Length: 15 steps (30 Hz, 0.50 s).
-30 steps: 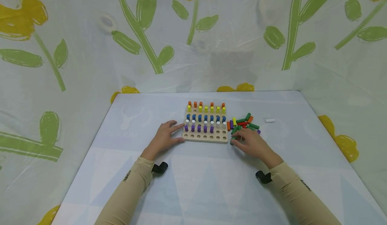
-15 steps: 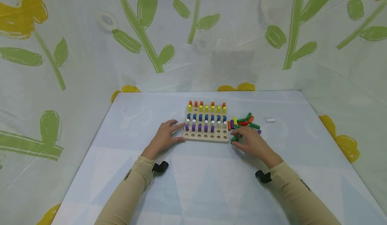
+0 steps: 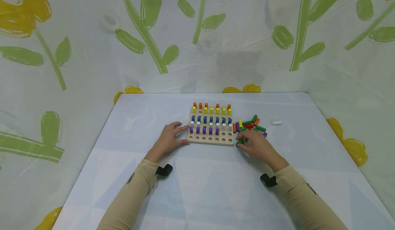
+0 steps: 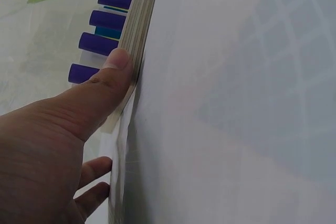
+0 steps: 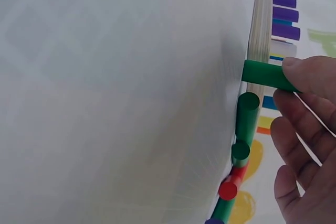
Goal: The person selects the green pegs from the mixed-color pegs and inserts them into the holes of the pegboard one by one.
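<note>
A pale wooden peg board (image 3: 213, 141) lies on the table, holding rows of orange, yellow, blue, white and purple pegs (image 3: 204, 130). My left hand (image 3: 168, 137) rests at the board's left side, fingers spread. In the left wrist view its thumb (image 4: 116, 64) touches the board's front edge, below the purple pegs. Just off the board's right front corner, my right hand (image 3: 256, 146) pinches a green peg (image 5: 265, 74) near its top between thumb and index finger. That peg stands upright, its lower end right at the tabletop. The other right fingers are loosely curled.
Beside the board's right edge lies a pile of loose pegs in green, red (image 3: 248, 126), orange, yellow and purple, partly hidden by my right hand. A single white peg (image 3: 276, 123) lies farther right. Flower-printed sheeting (image 3: 234, 51) rises behind the table.
My right fingers have shifted slightly around the green peg beside the board. The left hand stays in place at the board, and the pegs in it look the same.
</note>
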### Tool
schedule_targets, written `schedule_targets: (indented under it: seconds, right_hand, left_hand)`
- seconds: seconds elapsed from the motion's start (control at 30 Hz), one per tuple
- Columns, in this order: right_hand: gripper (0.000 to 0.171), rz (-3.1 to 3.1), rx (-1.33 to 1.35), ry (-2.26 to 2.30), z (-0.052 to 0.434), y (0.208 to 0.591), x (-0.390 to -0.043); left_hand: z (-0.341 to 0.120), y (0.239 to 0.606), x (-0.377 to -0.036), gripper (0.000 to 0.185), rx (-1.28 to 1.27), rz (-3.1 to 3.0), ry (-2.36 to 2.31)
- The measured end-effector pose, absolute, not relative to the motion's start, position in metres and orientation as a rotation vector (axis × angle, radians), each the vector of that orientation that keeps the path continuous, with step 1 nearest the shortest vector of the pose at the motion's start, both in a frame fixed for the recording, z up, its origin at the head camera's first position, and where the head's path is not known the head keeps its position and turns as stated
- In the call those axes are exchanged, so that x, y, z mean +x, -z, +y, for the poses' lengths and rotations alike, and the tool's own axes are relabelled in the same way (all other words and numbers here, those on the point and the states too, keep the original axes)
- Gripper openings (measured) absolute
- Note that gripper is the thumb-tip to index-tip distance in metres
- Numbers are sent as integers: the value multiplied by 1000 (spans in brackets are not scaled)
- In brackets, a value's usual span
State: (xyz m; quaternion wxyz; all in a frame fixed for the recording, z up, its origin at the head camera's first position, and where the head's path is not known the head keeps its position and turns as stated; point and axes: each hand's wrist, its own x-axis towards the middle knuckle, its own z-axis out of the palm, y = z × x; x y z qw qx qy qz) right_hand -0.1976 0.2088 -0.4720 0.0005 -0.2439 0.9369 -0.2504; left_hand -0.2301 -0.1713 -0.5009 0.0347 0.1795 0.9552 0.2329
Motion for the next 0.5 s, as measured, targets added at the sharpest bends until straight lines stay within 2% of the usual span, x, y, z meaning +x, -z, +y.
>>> schedule_targets:
  seconds: [0.5]
  right_hand:
    - [18,2960,-741,788,206,466,-195]
  left_hand:
    - [-172,502,-230,72,549,2943,-731]
